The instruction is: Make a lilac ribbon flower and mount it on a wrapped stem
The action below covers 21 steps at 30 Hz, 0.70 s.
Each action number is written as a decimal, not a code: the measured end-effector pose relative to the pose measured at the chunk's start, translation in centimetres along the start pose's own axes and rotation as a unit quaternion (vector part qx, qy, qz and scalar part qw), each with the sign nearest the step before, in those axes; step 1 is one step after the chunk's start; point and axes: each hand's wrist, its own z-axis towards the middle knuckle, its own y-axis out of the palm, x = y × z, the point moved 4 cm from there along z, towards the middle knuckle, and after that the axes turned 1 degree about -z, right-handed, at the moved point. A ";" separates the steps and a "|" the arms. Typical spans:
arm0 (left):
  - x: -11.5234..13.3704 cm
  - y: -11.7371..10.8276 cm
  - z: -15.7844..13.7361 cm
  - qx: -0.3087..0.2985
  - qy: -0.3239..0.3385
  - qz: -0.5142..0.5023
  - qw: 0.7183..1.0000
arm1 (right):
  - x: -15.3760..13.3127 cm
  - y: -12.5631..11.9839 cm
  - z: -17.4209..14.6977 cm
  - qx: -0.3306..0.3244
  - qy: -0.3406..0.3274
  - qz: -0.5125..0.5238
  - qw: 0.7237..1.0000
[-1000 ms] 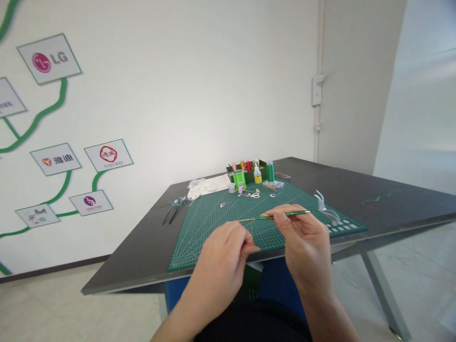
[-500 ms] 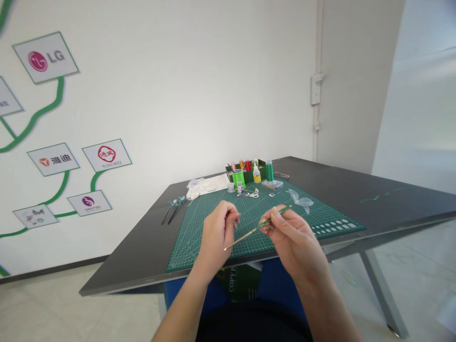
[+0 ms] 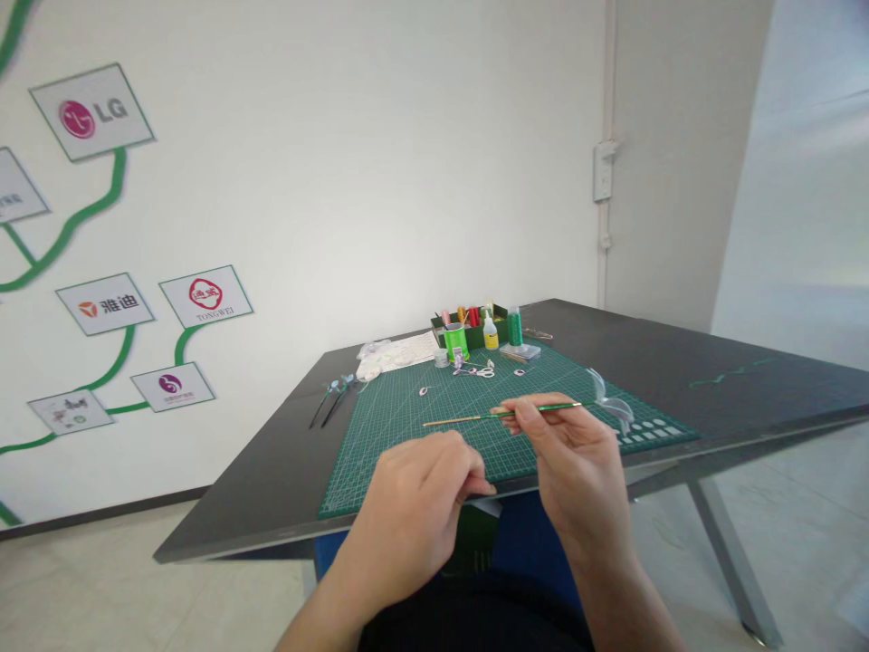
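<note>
My right hand (image 3: 580,466) pinches a thin stick (image 3: 454,421) between thumb and fingers, above the mat. The stick is bare and tan toward the left and wrapped in green near the fingers. Sheer white petals (image 3: 615,407) show at its right end and seem attached to it. My left hand (image 3: 424,498) is closed, back of the hand up, below the stick's left part and apart from it. Its fingertips are pressed together; whatever they hold, if anything, is too small to make out. The green cutting mat (image 3: 380,435) lies beneath.
At the back stand a box of thread spools (image 3: 502,328), a bright green tin (image 3: 456,342), a glue bottle (image 3: 490,333) and a green tube (image 3: 514,328). Scissors (image 3: 485,369) lie before them. Two dark sticks with blue ornaments (image 3: 336,398) and a white cloth (image 3: 400,355) lie leftward.
My left hand has moved down and turned its back upward. My right hand has shifted right, and the stick with the petals went with it, now nearly level.
</note>
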 end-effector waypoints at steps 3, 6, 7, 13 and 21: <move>-0.5 1.4 -1.2 0.002 -0.047 -0.031 0.998 | 0.1 -0.1 0.2 0.021 0.040 0.057 0.997; -2.4 2.5 -1.7 0.001 -0.096 -0.075 0.993 | 0.0 0.0 0.5 0.010 0.080 0.116 0.990; -3.2 2.7 -1.7 0.003 -0.117 -0.089 0.989 | 0.0 0.1 0.6 0.000 0.095 0.131 0.987; -7.1 1.5 -0.4 0.084 -0.191 -0.185 0.960 | -0.1 0.2 0.5 -0.089 0.090 0.067 0.990; -2.8 0.6 -0.7 0.055 -0.095 -0.344 0.932 | 0.1 -0.4 -0.1 -0.002 -0.024 -0.038 0.999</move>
